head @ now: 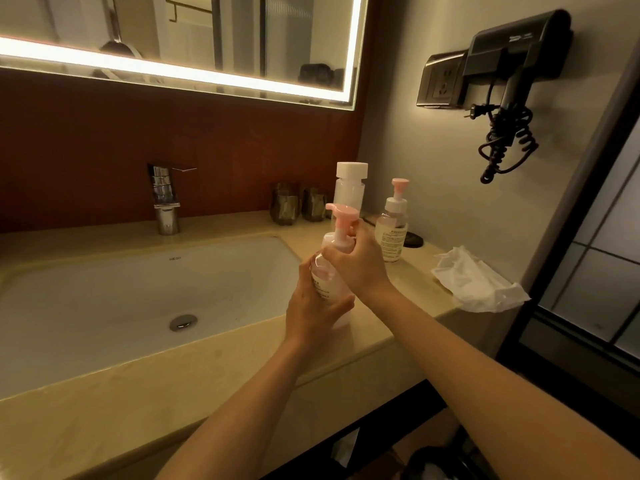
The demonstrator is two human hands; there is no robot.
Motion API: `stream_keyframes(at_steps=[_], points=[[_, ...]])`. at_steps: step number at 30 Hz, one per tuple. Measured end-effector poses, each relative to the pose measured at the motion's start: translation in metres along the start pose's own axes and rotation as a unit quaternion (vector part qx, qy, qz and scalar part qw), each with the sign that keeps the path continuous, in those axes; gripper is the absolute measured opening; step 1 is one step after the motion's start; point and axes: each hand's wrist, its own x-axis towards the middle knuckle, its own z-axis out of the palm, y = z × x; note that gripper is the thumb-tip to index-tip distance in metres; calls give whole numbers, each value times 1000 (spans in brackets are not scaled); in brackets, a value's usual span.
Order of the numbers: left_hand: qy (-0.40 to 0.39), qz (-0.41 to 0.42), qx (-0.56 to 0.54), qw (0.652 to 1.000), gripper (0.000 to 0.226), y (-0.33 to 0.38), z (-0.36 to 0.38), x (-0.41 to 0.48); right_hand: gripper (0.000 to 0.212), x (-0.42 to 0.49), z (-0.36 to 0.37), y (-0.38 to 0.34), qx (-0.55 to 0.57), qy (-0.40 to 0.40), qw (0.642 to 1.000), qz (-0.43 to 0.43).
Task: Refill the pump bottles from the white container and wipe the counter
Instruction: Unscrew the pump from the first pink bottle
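A pink pump bottle [330,277] stands on the beige counter [214,358] just right of the sink. My left hand [311,310] is wrapped around its body. My right hand [356,261] grips its neck under the pink pump head, fingers closed around the collar. Behind it stands the white container [350,183] with its wide white cap on. A second pump bottle [393,225], clear with a pink top and a label, is upright to the right near the wall. A crumpled white cloth [476,280] lies on the counter's right end.
The white sink basin [121,299] with a chrome faucet [165,199] fills the left. Two dark cups [299,204] stand at the back wall. A small dark disc [413,239] lies by the second bottle. A wall hair dryer [512,64] and socket hang above.
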Motion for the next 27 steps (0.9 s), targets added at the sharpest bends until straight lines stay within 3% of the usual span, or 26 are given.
stream_keyframes(at_steps=[2,5,8,11,15,18,21,24,27], points=[[1,1,-4,1000,86,0,0,0,45,0,-2,-2,55,-42,997,16],[0,3,-2,1000,86,1,0,0,52,3,-4,-3,88,-70,993,43],[-1,6,0,1000,85,0,0,-1,65,4,-3,-1,5,3,999,34],[-3,4,3,1000,87,0,0,0,57,1,-3,-1,-30,42,999,13],[-5,1,3,1000,87,1,0,0,50,0,-4,-4,6,-22,1000,16],[-6,4,3,1000,86,2,0,-1,59,2,-5,-4,36,-78,996,33],[-1,11,7,1000,86,1,0,-1,74,2,-5,-3,-13,-24,999,20],[0,15,10,1000,88,-1,1,-1,65,1,-6,-3,-60,32,998,0],[-3,12,5,1000,88,-1,1,0,52,-1,-7,-4,-46,24,999,-1]])
